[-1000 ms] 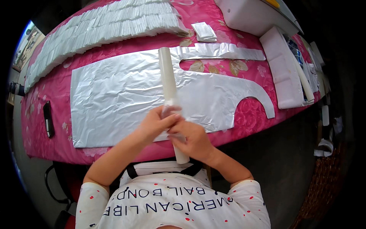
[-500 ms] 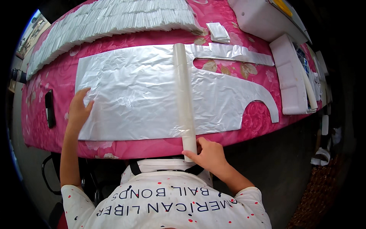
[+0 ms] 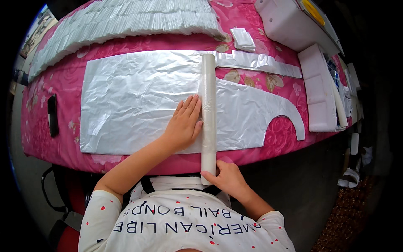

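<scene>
A silvery-white plastic apron [image 3: 138, 101] is spread flat and slightly wrinkled, with a neck-loop opening and a curved cutout at its right end. Across its middle lies a roll of clear film [image 3: 208, 105], its near end jutting past the table's front edge. My left hand [image 3: 184, 122] rests flat on the plastic just left of the roll, fingers stretched toward it. At the near end, my right hand [image 3: 228, 178] grips the roll with the thumb on top; some of its fingers are hidden.
Rows of folded white plastic packets [image 3: 134, 25] line the far left. A small folded stack [image 3: 242, 40] lies beyond the apron. White foam boxes [image 3: 321, 90] stand at the right. A black object [image 3: 53, 115] is at the left on the pink flowered tablecloth [image 3: 37, 138].
My left hand has moved right, from the apron's left edge to beside the roll. The roll, still in my right hand, has shifted slightly right and nearer to me.
</scene>
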Available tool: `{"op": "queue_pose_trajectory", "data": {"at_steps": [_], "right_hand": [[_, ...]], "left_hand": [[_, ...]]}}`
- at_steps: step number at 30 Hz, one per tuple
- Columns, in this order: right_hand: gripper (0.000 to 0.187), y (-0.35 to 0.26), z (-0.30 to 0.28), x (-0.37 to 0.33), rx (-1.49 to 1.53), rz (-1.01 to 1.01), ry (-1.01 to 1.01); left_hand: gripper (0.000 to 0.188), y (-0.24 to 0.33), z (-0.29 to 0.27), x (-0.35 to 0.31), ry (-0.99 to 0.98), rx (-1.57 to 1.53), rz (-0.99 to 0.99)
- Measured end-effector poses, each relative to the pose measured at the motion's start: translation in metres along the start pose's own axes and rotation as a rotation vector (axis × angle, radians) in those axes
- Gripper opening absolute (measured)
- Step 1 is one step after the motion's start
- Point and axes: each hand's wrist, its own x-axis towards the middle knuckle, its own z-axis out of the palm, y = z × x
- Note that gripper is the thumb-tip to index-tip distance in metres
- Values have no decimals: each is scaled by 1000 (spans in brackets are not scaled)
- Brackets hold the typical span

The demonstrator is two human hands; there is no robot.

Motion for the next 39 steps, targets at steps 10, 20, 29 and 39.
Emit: {"op": "queue_pose_trajectory", "data": {"at_steps": [10,20,29,39], "right_hand": [[61,-35,-70,128,67,-154,151],[29,-37,-101,251,1602,-188,69],[19,63,-216,270,1900,-624,233],[32,-14,-226,198,1449,-939,202]], "left_hand": [[61,-3,1,-2,-64,213,26],[62,0,0,1,-81,239,19],[62,0,0,-1,-83,272,9],[62,1,-1,-1,-88,249,16]]}}
